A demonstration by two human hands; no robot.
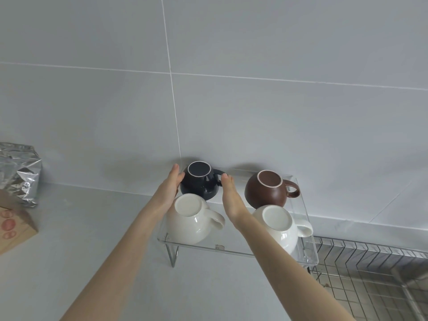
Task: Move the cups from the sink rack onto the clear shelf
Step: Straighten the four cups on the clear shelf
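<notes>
At the far left I am seeing a crumpled foil bag [19,172] standing against the tiled wall [231,89], with a brown cardboard box [14,225] just in front of it on the grey tabletop [81,239]. Moving right, my left hand [168,191] is reaching up to the clear shelf [231,250] and lying flat against the left side of the dark navy cup [200,181], fingers [174,172] straight and together, touching but not curled around it. That cup is sitting upside down at the back left of the shelf. Just in front of it a white cup [192,218] is resting upside down, handle pointing right. My right hand [231,200] is standing open on the navy cup's other side, fingertips at its handle (whether they are pressing on it, I cannot tell). Further right, a brown cup [268,188] is sitting inverted at the back and a second white cup [278,225] inverted at the front. At the far right the wire sink rack [370,274] is showing below the shelf.
</notes>
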